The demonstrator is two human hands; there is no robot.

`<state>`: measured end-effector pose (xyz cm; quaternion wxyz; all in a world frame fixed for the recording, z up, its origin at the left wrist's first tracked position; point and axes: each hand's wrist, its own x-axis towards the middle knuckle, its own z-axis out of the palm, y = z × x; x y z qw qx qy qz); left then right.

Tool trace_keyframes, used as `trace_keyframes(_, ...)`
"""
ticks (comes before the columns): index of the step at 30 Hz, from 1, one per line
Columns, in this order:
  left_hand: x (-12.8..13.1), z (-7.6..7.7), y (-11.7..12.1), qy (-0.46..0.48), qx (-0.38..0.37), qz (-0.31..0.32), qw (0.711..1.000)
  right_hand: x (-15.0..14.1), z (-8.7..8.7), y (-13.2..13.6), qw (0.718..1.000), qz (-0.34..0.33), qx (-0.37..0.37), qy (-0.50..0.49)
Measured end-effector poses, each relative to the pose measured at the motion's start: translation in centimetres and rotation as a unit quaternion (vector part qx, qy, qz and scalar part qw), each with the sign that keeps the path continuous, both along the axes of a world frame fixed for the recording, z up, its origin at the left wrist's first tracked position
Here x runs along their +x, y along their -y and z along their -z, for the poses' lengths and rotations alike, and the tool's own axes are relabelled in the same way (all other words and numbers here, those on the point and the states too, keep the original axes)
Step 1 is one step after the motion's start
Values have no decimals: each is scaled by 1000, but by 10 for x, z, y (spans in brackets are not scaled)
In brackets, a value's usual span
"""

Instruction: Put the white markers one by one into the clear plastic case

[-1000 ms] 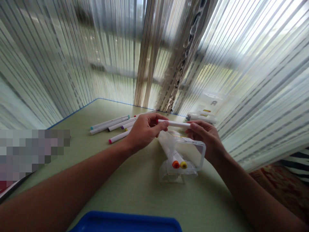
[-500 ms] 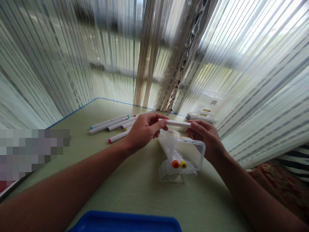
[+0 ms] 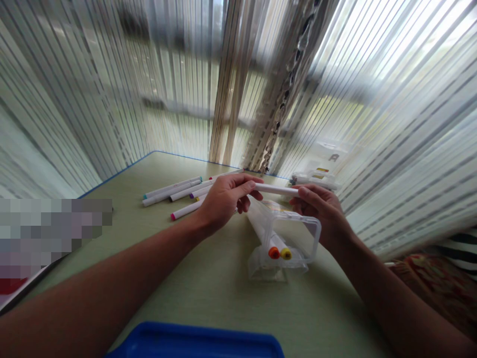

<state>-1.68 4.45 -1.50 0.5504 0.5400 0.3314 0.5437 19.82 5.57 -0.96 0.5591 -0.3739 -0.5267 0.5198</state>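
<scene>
A white marker is stretched level between my two hands, above the table. My left hand pinches its left end, where the fingers cover the tip. My right hand grips the other end between thumb and fingers. Just below lies a clear plastic case on its side, its open end facing me. Inside the case are an orange-ended marker and a yellow-ended marker. Several white markers with coloured ends, among them a pink-ended marker, lie left of my left hand.
A blue tray sits at the near edge of the green table. Another clear plastic container stands at the back right, by the striped curtain. A patterned cloth shows at the right.
Both hands still hold the marker in nearly the same place. The red end that showed at my left fingers is now covered. The whole view has shifted slightly.
</scene>
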Motion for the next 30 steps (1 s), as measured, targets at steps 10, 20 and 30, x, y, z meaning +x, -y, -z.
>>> trace_keyframes(10, 0, 0, 1, 9, -9, 7, 1000, 0, 0, 0, 1000, -3, -12, -11)
trace_keyframes(20, -1, 0, 1, 4, -7, 10, 1000, 1, 1, -2, 1000, -4, -11, -19)
trace_keyframes(30, 0, 1, 1, 3, -11, 10, 1000, 2, 1, -2, 1000, -1, -17, -21)
